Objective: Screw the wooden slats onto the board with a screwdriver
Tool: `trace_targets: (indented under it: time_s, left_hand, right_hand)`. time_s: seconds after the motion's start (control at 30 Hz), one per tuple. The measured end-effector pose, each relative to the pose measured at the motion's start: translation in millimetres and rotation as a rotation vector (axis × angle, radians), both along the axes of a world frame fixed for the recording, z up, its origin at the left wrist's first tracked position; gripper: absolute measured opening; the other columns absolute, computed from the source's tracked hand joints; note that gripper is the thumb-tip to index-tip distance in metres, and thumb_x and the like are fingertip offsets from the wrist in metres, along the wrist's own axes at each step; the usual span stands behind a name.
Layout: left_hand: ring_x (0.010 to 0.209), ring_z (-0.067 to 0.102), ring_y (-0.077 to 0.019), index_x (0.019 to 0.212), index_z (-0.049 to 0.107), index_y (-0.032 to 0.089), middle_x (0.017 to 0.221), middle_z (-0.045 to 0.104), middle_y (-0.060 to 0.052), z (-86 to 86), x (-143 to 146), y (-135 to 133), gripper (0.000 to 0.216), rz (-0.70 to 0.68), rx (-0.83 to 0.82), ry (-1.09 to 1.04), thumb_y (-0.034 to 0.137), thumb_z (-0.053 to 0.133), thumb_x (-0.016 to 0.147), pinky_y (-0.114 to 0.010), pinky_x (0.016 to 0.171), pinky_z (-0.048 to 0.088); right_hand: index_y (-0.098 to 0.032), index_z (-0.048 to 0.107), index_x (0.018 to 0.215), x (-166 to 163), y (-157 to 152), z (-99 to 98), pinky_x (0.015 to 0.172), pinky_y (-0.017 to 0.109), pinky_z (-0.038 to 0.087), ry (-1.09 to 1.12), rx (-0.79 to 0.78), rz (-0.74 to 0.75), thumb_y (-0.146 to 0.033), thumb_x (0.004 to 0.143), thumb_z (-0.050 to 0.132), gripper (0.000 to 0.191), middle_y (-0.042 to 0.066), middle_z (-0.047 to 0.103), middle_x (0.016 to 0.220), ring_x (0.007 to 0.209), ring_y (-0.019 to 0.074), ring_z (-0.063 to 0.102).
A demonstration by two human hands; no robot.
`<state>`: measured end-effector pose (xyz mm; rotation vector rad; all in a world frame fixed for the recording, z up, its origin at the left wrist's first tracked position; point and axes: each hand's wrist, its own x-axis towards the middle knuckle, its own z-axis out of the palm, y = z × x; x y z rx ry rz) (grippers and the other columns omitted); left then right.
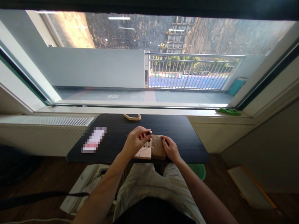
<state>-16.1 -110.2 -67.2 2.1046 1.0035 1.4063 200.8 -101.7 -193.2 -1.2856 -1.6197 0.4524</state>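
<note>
My left hand (136, 140) is closed in a pinch on a small dark piece (149, 133), too small to name, above pale wooden strips (146, 154). The strips lie side by side and carry a few dark spots or holes. Against their right side rests a brown block (158, 148) with a speckled top. My right hand (172, 148) grips that block at its right edge, fingers curled at the far corner. Something dark shows by the right thumb; I cannot make out what it is.
A black table (187, 140) holds the work. At its back edge lies a bent pale wooden piece (132, 118); a blurred-out flat item (94, 140) is on the left. A green basin (198, 171) stands below right. Window sill (140, 109) and radiator (46, 120) lie beyond.
</note>
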Motion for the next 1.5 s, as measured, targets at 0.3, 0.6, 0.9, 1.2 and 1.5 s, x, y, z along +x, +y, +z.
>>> trace_targets:
  time_s: [0.3,0.6,0.9,1.2,1.5]
  left_hand:
    - [0.057,0.051,-0.0084,0.091,0.073,0.016,0.073,0.059,0.000,2.2,1,-1,0.012,0.050,0.041,0.009,0.023,0.069,0.083,-0.020,0.054,0.045]
    - [0.057,0.049,-0.0078,0.096,0.073,0.016,0.074,0.059,0.000,-2.5,0,1,0.014,0.007,0.044,0.023,0.022,0.070,0.083,-0.019,0.053,0.042]
    - [0.056,0.048,-0.0075,0.095,0.074,0.017,0.075,0.062,0.000,-0.9,0,-1,0.014,0.016,0.020,0.026,0.023,0.069,0.083,-0.019,0.054,0.043]
    - [0.057,0.050,-0.0082,0.096,0.074,0.017,0.079,0.065,-0.002,1.9,0,-2,0.015,0.013,0.025,0.033,0.023,0.067,0.085,-0.020,0.055,0.044]
    - [0.066,0.058,-0.0110,0.102,0.075,0.017,0.090,0.072,-0.007,-2.6,2,0,0.020,-0.022,-0.036,0.032,0.022,0.063,0.087,-0.021,0.059,0.045]
  right_hand:
    - [-0.018,0.061,0.118,-1,5,-0.2,0.085,0.043,0.054,-0.068,-0.062,-0.035,-0.036,0.094,0.059,0.030,0.008,0.062,0.119,0.100,0.0207,0.063]
    - [-0.018,0.061,0.118,-7,14,-0.1,0.084,0.042,0.054,-0.114,-0.143,-0.118,-0.037,0.094,0.059,0.031,0.008,0.063,0.118,0.098,0.0204,0.063]
    - [-0.018,0.061,0.117,-13,14,-1.1,0.083,0.041,0.055,-0.073,-0.137,-0.186,-0.037,0.094,0.059,0.030,0.008,0.063,0.117,0.097,0.0198,0.063]
    - [-0.019,0.062,0.116,-13,7,1.2,0.084,0.041,0.054,-0.012,-0.114,-0.158,-0.037,0.095,0.058,0.028,0.008,0.063,0.117,0.097,0.0198,0.063]
    - [-0.019,0.062,0.116,-9,2,-0.4,0.085,0.042,0.054,0.032,-0.101,-0.124,-0.037,0.095,0.058,0.028,0.008,0.063,0.118,0.099,0.0203,0.063]
